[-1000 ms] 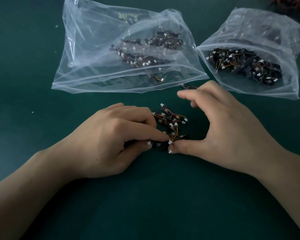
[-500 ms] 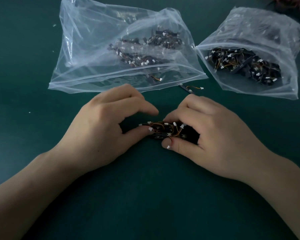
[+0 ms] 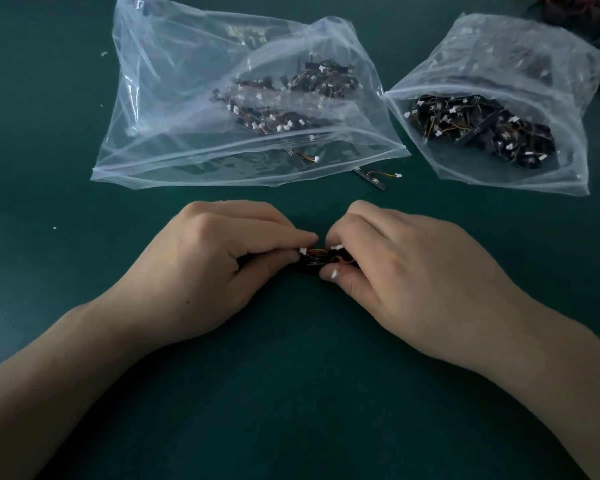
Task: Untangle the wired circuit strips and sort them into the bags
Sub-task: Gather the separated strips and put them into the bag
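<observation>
Dark green desk (image 3: 291, 393): left grip (image 3: 215, 258), right grip (image 3: 406, 268) both pinch tangled bundle of black wired circuit strips (image 3: 317, 259). Likely light, wires floppy; hold stiff strip bodies.

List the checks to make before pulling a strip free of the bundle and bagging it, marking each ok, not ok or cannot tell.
1. Both hands on the bundle: the left hand and right hand pinch the bundle of wired circuit strips: ok.
2. Strips separated: the hands hide most of the bundle: cannot tell.
3. Bag mouths open: the larger bag and smaller bag both appear to gape toward the hands: ok.
4. No strays: one loose strip lies on the table outside the bags: not ok.
5. Correct bag for this strip: the contents look alike: cannot tell.
</observation>
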A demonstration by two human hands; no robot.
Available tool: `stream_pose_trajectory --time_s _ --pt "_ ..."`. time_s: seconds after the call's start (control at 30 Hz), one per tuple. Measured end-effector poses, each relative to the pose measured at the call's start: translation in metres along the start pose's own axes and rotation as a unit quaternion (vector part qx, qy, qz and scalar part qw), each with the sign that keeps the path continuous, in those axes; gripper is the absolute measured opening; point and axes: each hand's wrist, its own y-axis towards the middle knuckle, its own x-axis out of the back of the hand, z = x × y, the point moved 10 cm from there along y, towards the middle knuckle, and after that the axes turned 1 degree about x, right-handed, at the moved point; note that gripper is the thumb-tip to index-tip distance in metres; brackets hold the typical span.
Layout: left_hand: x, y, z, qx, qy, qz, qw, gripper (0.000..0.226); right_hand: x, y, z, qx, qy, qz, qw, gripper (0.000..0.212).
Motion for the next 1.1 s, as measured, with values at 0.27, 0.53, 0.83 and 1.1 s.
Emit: stream_pose_trajectory --time_s 0.27,0.53,0.83,1.1 --pt "0.004 -0.001 -0.002 0.007 -0.023 -0.007 1.0 0.028 0.003 0.0 0.004 0.016 0.006 0.007 1.0 0.032" --pt "0.017 -0.001 0.003 0.034 -0.015 -0.056 0.998 0.03 0.029 -0.001 -0.025 -0.045 0.102 -0.121 0.986 0.035" --pt "0.004 0.0 0.019 0.132 0.09 0.007 0.987 0.035 0.048 -0.01 -0.133 -0.279 -0.088 -0.184 0.938 0.034" --pt "-0.003 -0.001 0.015 0.108 0.088 0.036 0.99 0.032 0.045 -0.012 -0.132 -0.304 -0.118 -0.173 0.929 0.033"
